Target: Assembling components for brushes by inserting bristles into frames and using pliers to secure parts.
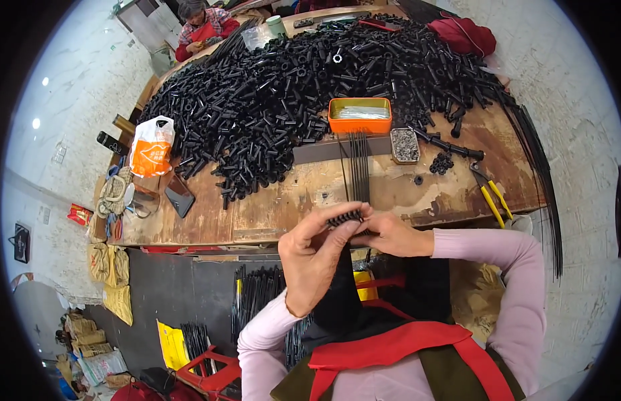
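Note:
Just off the table's front edge, my left hand (309, 257) is closed round a short black ribbed piece (344, 218), thumb and fingers pressed along it. My right hand (396, 235) meets it from the right, its fingertips pinched at the piece's right end. Some of those fingers are hidden behind the left thumb. Beyond my hands, thin black rods (357, 164) lie side by side, running back to an orange box (360, 125) that holds thin pale sticks. The rods' near ends are lost behind my fingers.
A big heap of black tubular parts (257, 100) covers the wooden table (257, 217). To the right are a tub of small grey bits (405, 146), black rings (441, 163) and yellow-handled pliers (492, 194). A phone (179, 196) and plastic bag (152, 147) lie left. Another person (202, 30) sits far left.

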`<state>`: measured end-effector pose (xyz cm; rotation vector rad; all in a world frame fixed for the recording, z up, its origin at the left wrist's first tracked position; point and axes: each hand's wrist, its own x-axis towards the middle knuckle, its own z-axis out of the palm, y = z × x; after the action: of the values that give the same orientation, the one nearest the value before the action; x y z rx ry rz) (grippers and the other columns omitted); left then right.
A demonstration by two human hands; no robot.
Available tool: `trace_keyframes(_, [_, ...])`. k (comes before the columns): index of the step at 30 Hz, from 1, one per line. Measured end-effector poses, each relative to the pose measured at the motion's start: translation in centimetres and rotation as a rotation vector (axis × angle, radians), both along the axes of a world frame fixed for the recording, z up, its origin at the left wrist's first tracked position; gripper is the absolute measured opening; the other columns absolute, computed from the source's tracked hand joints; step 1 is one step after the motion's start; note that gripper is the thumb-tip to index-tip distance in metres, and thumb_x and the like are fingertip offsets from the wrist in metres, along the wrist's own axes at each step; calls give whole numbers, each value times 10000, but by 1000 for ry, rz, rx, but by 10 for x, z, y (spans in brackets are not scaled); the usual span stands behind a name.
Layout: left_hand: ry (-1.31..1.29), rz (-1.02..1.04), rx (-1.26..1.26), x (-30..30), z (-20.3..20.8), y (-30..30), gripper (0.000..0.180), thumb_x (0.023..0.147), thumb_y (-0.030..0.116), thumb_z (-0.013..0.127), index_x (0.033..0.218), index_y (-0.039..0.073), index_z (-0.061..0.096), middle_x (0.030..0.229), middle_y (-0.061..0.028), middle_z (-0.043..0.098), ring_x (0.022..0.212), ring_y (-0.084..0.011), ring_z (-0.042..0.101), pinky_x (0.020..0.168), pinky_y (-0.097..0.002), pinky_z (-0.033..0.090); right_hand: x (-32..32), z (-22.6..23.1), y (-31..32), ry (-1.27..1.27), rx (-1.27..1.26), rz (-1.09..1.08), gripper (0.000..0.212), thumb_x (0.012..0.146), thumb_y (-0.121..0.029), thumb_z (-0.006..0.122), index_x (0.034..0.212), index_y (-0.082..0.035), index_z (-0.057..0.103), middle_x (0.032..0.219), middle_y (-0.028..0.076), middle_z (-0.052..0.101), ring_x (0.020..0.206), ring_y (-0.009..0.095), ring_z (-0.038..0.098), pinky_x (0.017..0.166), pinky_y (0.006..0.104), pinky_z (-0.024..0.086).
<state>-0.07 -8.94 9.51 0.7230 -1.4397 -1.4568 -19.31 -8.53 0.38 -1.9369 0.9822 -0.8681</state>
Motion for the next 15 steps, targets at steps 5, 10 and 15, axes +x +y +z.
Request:
trace_keyframes(5, [-99, 7, -15, 4, 2, 7, 247, 901, -96, 594, 1148, -86, 609, 1111, -208, 662, 1059, -285, 649, 942, -408, 553, -32, 51, -38, -8, -221, -5, 181, 880, -133, 661, 1012, -11, 681, 945, 152, 656, 953, 288, 660, 851, 354, 503])
trace_keyframes(10, [39, -123, -1, -4, 5, 10, 322, 874, -141, 596, 1192, -93, 587, 1208, -212, 618, 1147, -287, 607, 1001, -425, 520, -71, 41, -192, 624, -500, -370, 164, 852, -114, 599, 908, 18, 679, 841, 202, 674, 808, 372, 672, 706, 448, 531])
trace_keyframes(15, [48, -162, -34, -6, 5, 8, 339, 877, -145, 586, 1210, -87, 581, 1259, -219, 585, 1192, -287, 578, 1020, -428, 510, -88, 4, -238, 894, -531, -478, 127, 773, -47, 600, 821, 25, 693, 803, 257, 667, 792, 405, 682, 682, 481, 545])
